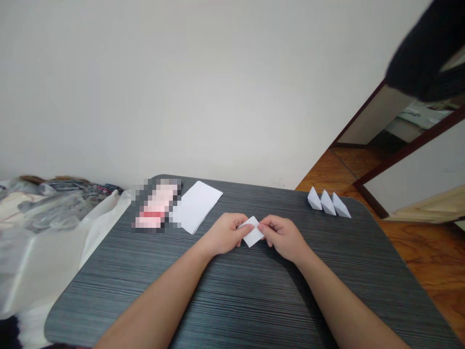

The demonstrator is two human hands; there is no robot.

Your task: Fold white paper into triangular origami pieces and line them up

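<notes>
A small folded piece of white paper is held between both my hands just above the dark striped table. My left hand pinches its left corner with curled fingers. My right hand pinches its right side, fingers closed too. A stack of white paper sheets lies flat behind my left hand. Three finished folded paper pieces stand in a row at the table's far right.
A blurred pink and white object lies left of the paper stack. Clothes and plastic bags are piled left of the table. Wooden floor and a doorway are on the right; a white wall behind.
</notes>
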